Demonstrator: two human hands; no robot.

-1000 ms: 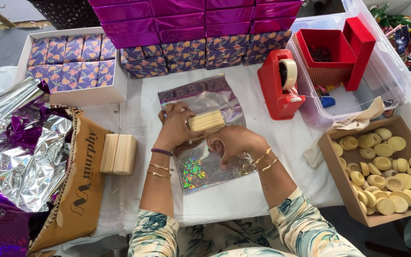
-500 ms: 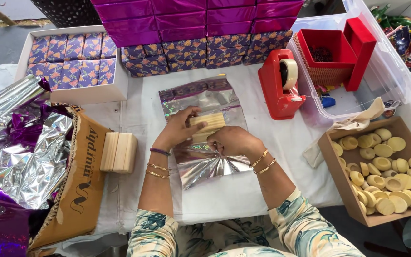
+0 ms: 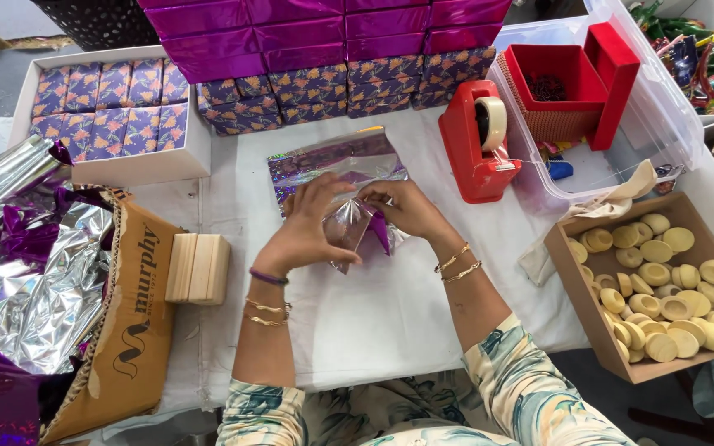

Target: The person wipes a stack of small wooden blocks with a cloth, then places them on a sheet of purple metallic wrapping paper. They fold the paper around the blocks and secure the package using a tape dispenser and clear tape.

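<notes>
A shiny holographic foil sheet lies in the middle of the white table. Its near edge is folded up over a small block, which is now hidden inside the foil. My left hand presses on the folded foil from the left, fingers spread over it. From the right, my right hand pinches the foil's folded purple edge. Both wrists wear bangles.
A red tape dispenser stands right of the foil. Pale wooden blocks sit left. A cardboard box of round pale pieces is at right. Purple patterned boxes fill the back. Crumpled foil lies far left.
The pale block that lay bare on the foil is now covered. Both hands have pulled the near edge of the foil up and over it.
</notes>
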